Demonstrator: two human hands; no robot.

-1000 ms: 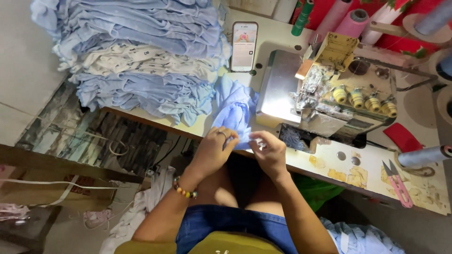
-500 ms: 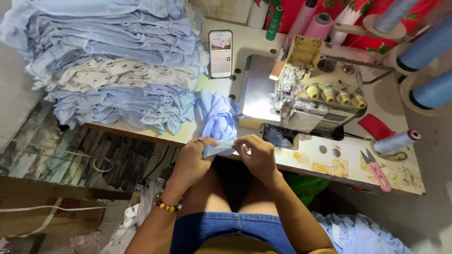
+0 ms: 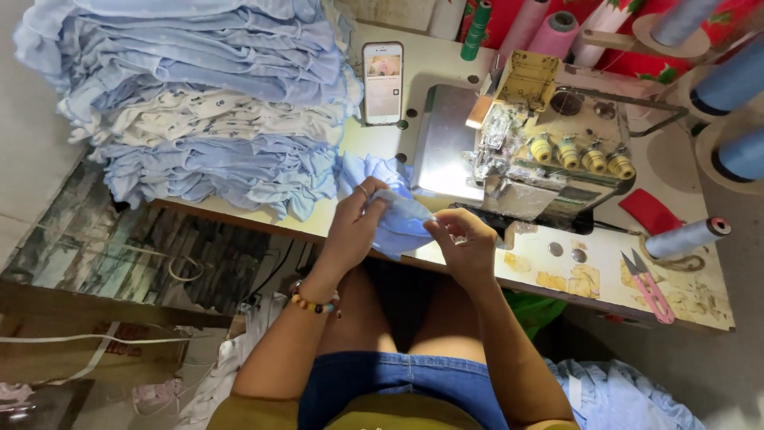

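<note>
A small piece of light blue fabric (image 3: 394, 209) lies over the table's front edge, and both hands grip it. My left hand (image 3: 356, 225), with a ring and a beaded bracelet at the wrist, pinches its left side. My right hand (image 3: 464, 243) holds its right end just in front of the sewing machine (image 3: 541, 151). The machine stands on the pale table (image 3: 605, 275) with its metal plate right behind the fabric.
A tall stack of folded blue and white garments (image 3: 207, 103) fills the table's left. A phone (image 3: 383, 82) lies behind the fabric. Thread cones (image 3: 686, 236) and pink-handled snips (image 3: 650, 284) are at the right. More blue cloth (image 3: 629, 398) lies on the floor.
The view has shifted, so everything sits a little lower and further right in the frame. Both hands keep working the blue fabric and have spread slightly apart along it.
</note>
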